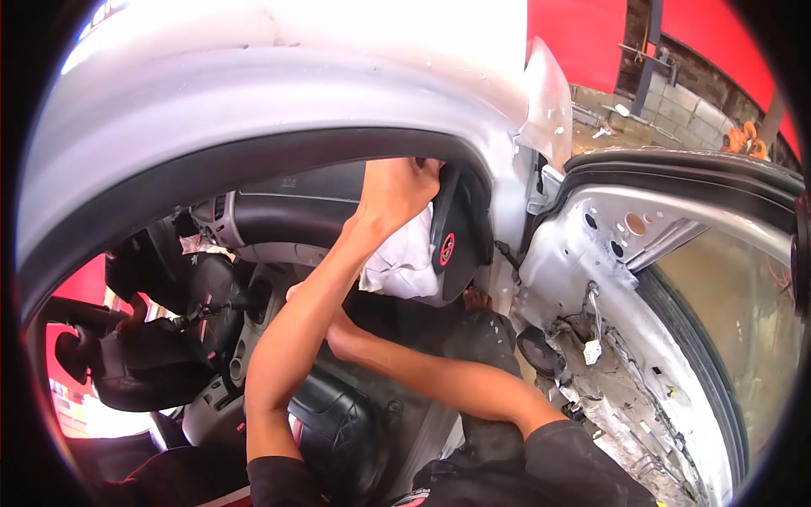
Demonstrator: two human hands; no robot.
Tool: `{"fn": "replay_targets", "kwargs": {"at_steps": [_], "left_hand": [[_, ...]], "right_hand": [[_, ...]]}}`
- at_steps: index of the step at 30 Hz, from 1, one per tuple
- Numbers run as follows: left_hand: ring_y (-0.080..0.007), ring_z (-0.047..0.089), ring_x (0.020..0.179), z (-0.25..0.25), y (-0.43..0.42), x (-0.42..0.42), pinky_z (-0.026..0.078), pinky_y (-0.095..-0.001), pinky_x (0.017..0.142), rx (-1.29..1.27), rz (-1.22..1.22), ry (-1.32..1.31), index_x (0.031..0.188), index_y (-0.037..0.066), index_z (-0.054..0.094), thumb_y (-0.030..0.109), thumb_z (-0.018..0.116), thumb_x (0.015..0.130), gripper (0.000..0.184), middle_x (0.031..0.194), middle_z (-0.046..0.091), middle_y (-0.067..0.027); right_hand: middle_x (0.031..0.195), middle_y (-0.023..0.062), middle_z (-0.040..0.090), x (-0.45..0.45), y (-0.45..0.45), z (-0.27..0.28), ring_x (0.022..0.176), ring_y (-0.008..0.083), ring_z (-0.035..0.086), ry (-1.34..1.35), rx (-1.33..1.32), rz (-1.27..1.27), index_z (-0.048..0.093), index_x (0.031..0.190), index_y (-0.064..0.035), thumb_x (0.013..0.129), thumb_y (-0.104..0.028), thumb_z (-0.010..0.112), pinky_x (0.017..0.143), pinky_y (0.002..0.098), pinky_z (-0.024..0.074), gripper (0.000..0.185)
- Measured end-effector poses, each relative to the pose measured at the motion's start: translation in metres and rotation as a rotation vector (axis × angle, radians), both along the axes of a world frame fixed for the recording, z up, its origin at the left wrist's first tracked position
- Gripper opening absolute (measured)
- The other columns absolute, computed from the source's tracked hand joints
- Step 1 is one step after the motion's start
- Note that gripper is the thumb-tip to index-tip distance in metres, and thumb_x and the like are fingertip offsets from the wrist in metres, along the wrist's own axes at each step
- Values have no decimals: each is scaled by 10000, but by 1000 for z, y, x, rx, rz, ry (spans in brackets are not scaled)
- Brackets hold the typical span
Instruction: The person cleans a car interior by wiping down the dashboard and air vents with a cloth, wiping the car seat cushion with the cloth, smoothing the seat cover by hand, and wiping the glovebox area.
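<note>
My left hand [400, 188] reaches up to the far end of the dashboard [296, 218], by the windscreen pillar. Its fingers look curled, their tips partly cut off by the dark door frame edge, so what they grip is hidden. Beneath it, a crumpled white cloth-like sheet [401, 264] hangs from the dashboard front. Beside the sheet is the dashboard's dark end [456, 241] with a round red warning sticker [448, 249]. My right hand [340, 331] is lower, crossing behind my left forearm near the centre console. Most of its fingers are covered by that forearm.
The stripped car door [583, 253] stands open at the right, with loose wires and a white connector [593, 351]. Black seats [144, 363] and the gear console [211, 406] lie left. A silver roof [253, 93] arches overhead. Another person in dark clothing [144, 266] is beyond.
</note>
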State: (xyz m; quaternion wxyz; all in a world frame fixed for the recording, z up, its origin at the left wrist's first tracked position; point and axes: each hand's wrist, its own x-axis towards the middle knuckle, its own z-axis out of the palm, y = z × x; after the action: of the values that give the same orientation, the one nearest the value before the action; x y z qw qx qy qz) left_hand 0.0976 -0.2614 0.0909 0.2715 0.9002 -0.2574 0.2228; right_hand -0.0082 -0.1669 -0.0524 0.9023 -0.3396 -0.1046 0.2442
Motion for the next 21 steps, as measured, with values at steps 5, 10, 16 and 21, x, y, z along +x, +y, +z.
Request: {"fn": "replay_targets", "kwargs": {"at_steps": [5,10,16,21], "left_hand": [[-225,744,770,-15,24,23,559,-358,703,-168,-88,-77,1027,-9,756,50,692,894,159,874,764,-173],[-252,722,710,-11,5,10,540,-367,647,-189,-141,-122,996,-15,751,41,703,872,144,833,750,-171],[-301,689,668,-7,2,8,525,-398,635,-108,-69,-120,944,-5,751,47,698,845,125,797,726,-190],[-363,653,651,-14,6,14,506,-440,634,-91,-81,-379,858,-29,712,37,731,788,99,741,681,-219]], "right_hand": [[1042,3,644,-2,-5,17,980,97,590,45,-70,-10,645,1087,-118,1020,-255,611,837,308,476,157],[1063,-1,651,0,18,-12,996,103,596,-25,61,30,652,1105,-124,1022,-277,620,885,326,474,178],[987,-12,618,4,10,-8,921,92,592,9,161,108,650,1086,-119,1010,-322,629,816,295,483,217],[878,-35,564,2,24,-23,802,68,559,47,254,92,587,1044,-107,1016,-327,611,706,265,466,223]]}}
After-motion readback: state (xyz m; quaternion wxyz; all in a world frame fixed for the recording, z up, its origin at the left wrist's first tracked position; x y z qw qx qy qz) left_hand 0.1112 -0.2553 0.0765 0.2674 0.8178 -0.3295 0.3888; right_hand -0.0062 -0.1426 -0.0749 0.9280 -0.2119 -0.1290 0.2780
